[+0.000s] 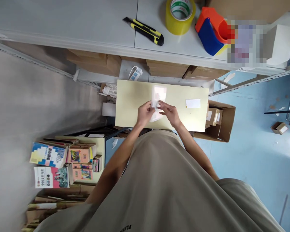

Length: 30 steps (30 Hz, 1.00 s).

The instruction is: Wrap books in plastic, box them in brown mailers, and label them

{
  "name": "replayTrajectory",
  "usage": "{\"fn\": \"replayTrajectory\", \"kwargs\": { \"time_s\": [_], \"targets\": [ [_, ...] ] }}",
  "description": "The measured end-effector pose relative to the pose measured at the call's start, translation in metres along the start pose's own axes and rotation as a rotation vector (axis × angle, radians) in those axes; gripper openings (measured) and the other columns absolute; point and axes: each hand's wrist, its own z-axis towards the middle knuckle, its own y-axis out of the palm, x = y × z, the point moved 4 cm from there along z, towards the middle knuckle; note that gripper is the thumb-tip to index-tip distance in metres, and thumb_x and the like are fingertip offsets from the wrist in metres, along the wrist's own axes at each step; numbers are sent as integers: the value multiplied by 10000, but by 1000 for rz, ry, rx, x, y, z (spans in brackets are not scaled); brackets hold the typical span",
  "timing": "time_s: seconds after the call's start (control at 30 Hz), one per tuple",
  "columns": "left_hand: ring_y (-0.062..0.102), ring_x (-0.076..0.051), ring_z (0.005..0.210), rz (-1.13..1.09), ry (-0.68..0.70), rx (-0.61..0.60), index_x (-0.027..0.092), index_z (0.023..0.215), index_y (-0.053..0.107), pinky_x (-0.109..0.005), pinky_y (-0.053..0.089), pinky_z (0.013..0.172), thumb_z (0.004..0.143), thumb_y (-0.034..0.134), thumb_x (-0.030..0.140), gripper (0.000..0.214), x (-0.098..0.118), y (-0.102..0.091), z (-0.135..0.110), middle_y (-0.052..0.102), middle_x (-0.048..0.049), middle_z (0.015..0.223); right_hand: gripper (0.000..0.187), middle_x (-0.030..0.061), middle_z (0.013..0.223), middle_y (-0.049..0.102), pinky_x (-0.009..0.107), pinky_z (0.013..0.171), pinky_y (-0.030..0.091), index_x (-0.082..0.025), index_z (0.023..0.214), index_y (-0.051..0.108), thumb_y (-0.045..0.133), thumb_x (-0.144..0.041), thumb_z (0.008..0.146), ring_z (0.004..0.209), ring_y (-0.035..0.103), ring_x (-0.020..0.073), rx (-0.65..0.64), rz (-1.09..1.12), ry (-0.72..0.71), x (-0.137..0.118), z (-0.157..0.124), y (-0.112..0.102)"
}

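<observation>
A pale, shiny, see-through packet (159,93), smeared by glare, is held upright over the cream-coloured board (130,93). My left hand (144,114) grips its left edge, thumb on the near face. At the packet's right side is my right hand (171,114), its fingers spread and the tips at or close to the surface; whether they touch cannot be made out. What the packet contains is too blurred to tell. A small white label or card (192,103) lies on the board to the right of my hands.
On the grey shelf (87,22) above lie a yellow-black box cutter (145,31), a yellow tape roll (178,29) and a red-blue tape dispenser (211,32). An open carton (226,124) with small boxes stands at right. Stacked books (48,154) are at left.
</observation>
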Motion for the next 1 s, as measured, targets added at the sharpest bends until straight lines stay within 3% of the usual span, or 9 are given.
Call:
{"fn": "replayTrajectory", "kwargs": {
  "time_s": [0.13,0.23,0.37,0.53,0.73,0.87,1.0],
  "targets": [
    [873,-341,1130,-269,-136,-70,148,1421,855,-426,710,946,771,945,489,740,-27,-42,13,929,-142,1205,730,156,1651,764,543,1195,682,-282,1440,862,964,-728,871,1453,739,371,167,-127,-37,3,10,-26],
    [866,-355,1164,-332,-174,-67,149,1444,850,-424,704,948,694,997,532,855,-40,-73,12,928,-151,1208,798,179,1523,826,516,1135,700,-242,1445,847,1036,-672,800,1364,773,356,135,-113,59,13,19,-22],
    [863,-357,1192,-367,-211,-43,154,1453,849,-411,703,955,669,1016,541,890,-53,-107,8,925,-155,1258,663,80,1195,909,490,1048,714,-241,1277,903,1027,-665,783,1094,804,272,-7,-61,149,31,30,20],
    [843,-345,1221,-355,-227,5,148,1524,804,-402,693,969,715,976,515,905,-82,-155,23,908,-169,1337,576,52,1202,913,488,1051,703,-261,1256,928,1003,-588,789,1086,806,270,-5,-62,158,55,62,75],
    [810,-333,1326,-215,-214,106,143,1379,828,-430,639,1149,762,784,350,652,-125,-200,86,896,-170,1331,343,38,1118,907,450,1056,688,-226,1135,912,867,-377,830,1054,814,263,82,-156,231,108,137,135],
    [780,-359,1395,-130,-228,99,171,1299,826,-488,607,1240,721,683,223,597,-146,-212,133,892,-151,1274,329,66,1204,915,446,1094,672,-211,1147,880,788,-290,842,1133,830,284,165,-217,302,145,182,168],
    [734,-404,1489,-66,-284,73,166,1317,807,-538,569,1312,692,718,176,631,-168,-219,154,852,-183,1350,386,118,1311,911,512,1201,635,-212,1214,858,821,-353,856,1278,825,335,184,-231,307,167,198,184]
  ]
}}
